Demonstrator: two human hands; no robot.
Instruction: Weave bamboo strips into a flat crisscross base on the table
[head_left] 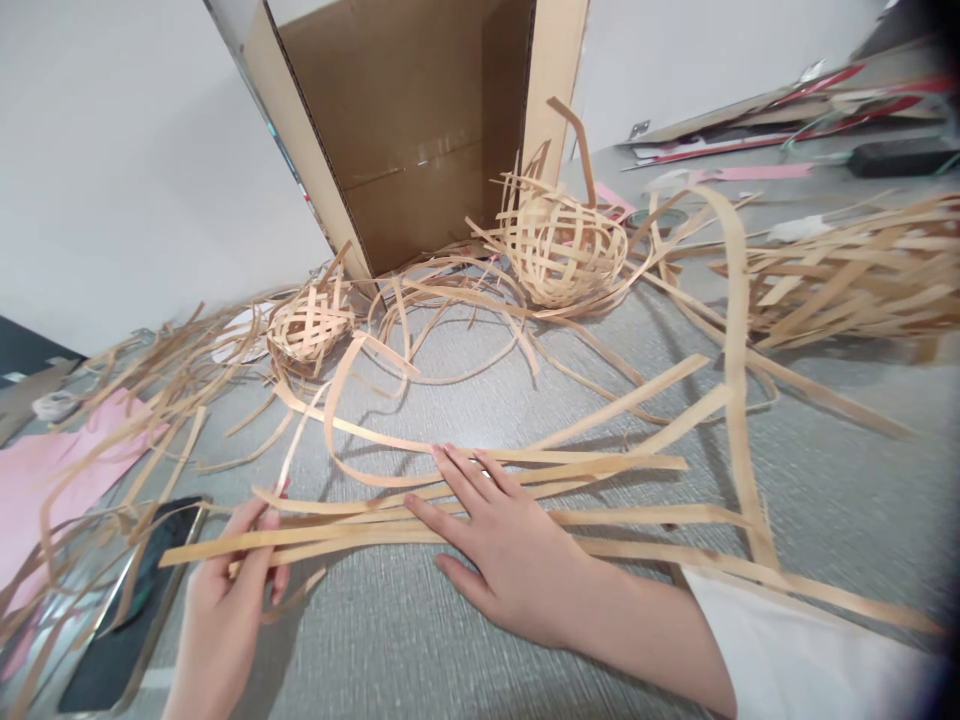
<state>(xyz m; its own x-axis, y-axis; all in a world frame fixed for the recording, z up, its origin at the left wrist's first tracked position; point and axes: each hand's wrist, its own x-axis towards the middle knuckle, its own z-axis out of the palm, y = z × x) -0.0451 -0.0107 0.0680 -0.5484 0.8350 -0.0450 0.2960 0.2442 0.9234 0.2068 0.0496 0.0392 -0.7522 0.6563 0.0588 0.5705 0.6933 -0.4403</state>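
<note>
Several long, flat bamboo strips (360, 532) lie side by side across the front of the grey table. My left hand (232, 590) pinches the left ends of some of these strips between thumb and fingers. Spread flat, my right hand (495, 545) presses on the middle of the strips with its fingers apart. One strip (330, 420) curls up into a loop just beyond my fingers. On the right, another strip (737, 380) bends over and comes down across the ends of the others. Part of the bundle is hidden under my right hand.
A small woven ball (311, 325) and a larger woven basket (562, 245) stand at the back, before an open cardboard box (420, 130). More weaving (862, 270) lies at right. A phone (135, 605) and pink paper (67, 480) sit at left among loose strips.
</note>
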